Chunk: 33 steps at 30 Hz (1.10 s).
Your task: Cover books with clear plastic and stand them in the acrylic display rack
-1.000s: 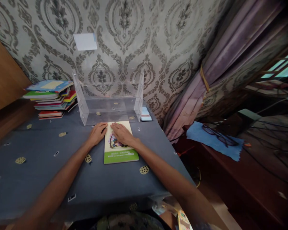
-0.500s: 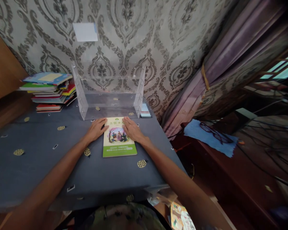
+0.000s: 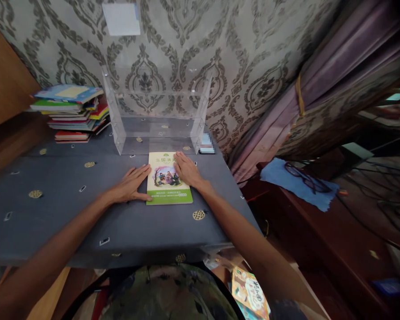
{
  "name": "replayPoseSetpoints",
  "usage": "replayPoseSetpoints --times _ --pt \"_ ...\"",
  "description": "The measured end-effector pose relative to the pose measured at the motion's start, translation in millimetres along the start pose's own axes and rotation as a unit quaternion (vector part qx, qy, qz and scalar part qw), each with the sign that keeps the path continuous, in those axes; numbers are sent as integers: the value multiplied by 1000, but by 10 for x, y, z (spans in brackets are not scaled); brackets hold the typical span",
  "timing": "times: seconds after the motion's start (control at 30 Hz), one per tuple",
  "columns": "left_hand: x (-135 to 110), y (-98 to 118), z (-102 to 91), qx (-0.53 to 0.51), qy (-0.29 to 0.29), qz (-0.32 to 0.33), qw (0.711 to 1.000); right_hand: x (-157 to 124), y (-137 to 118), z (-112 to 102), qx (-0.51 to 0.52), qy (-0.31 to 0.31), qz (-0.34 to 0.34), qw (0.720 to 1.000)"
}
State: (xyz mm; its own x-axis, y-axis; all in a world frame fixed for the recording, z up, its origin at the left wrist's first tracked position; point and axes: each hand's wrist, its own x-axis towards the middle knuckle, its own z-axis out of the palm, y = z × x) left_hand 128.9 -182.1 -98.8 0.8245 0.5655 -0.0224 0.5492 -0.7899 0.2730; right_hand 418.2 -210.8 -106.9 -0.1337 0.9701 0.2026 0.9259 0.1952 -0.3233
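Note:
A book [image 3: 166,178] with a cream and green cover and a painted scene of figures lies flat on the blue-grey tablecloth. My left hand [image 3: 130,183] is spread along the book's left edge, its thumb touching the lower left corner. Fingers of my right hand [image 3: 187,170] lie stretched out over the upper right part of the cover, hiding the end of the title. Just beyond the book stands a clear plastic rack [image 3: 160,143] with side panels, close to the wall.
A stack of books [image 3: 70,113] stands at the back left. Right of the rack lies a small pixelated item [image 3: 207,144]. Glasses [image 3: 305,178] rest on a blue cloth [image 3: 270,171] at the right, near cables. Below the table edge are more books [image 3: 250,291].
My left hand has slid down the book's left side, and its thumb has moved to the lower corner. My right hand stays on the cover. The view has tilted down slightly.

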Motion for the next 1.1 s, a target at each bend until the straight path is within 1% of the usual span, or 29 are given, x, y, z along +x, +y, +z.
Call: replayPoseSetpoints --times 0.1,0.2,0.27,0.37,0.6,0.67,0.77,0.9,1.0,1.1 --pt "-86 36 42 -1 2 0 1000 15 -5 0 -4 -3 1 1000" --pt "-97 51 31 -7 -2 -3 1000 -6 -40 -11 -5 -1 14 1000" --pt "-93 57 9 -12 -8 -3 1000 -71 -81 -25 -7 0 27 1000" --pt "-92 61 -9 -17 -9 -1 1000 -266 -161 -50 -11 -4 21 1000" --pt "-89 57 29 -13 -2 -6 1000 -873 -357 -94 -28 -13 -47 998" --pt "-93 58 29 -9 1 -5 1000 -984 -398 -101 -33 -16 -57 998" --pt "-81 47 3 2 11 -4 1000 -1064 -433 -101 -33 -9 -63 997" --pt "50 6 -59 12 28 -8 1000 -1074 -441 -95 -30 6 -70 997" --pt "255 -15 -97 24 48 -22 998 -1072 -436 -95 -29 9 -76 997" --pt "499 -2 -123 55 76 -9 996 -1074 -430 -100 -18 15 -79 997"
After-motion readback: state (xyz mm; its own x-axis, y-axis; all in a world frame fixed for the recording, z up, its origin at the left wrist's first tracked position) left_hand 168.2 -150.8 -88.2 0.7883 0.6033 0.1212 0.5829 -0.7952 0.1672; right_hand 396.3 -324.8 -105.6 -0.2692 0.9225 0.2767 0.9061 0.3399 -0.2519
